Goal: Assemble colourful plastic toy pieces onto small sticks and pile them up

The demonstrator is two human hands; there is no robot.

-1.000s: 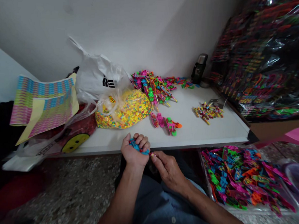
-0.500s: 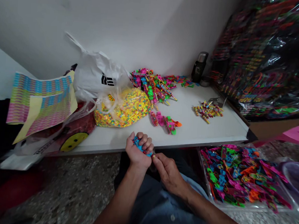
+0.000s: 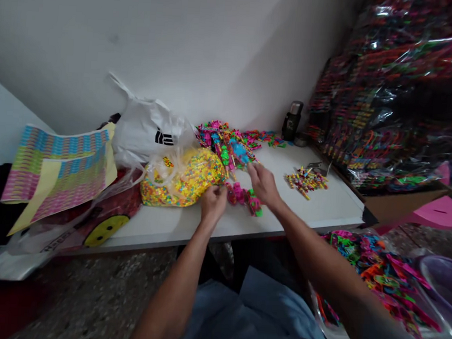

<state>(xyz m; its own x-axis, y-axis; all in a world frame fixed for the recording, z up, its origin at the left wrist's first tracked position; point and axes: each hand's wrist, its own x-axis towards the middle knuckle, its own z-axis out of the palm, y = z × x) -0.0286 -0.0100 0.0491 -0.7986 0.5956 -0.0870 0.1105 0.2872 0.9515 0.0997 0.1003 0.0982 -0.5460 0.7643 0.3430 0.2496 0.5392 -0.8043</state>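
Pink, green and blue plastic makes up the pile (image 3: 213,134) at the back of the bench (image 3: 332,205), where a blue toy (image 3: 239,150) shows blurred at the front. The right hand (image 3: 262,183) is stretched out just this side of that blue toy, its fingers drawn close together; blur and angle leave me unable to tell whether it grips anything. The left hand (image 3: 213,202) is lower, between the bead bag (image 3: 184,184) and a few pink and green toys (image 3: 241,194), its fingers curled narrow near the closest of them; whether it pinches one I cannot tell.

As for progress, many pieces in the pile have striped sticks among them and look put together, as do the rows in the wrapped stack (image 3: 377,113) at the right. Loose sticks (image 3: 306,181) lie apart on the bench, the few toys by the left hand seem not yet dealt with, and the heap (image 3: 386,280) below the bench edge suggests plenty is left, though its state is unclear.
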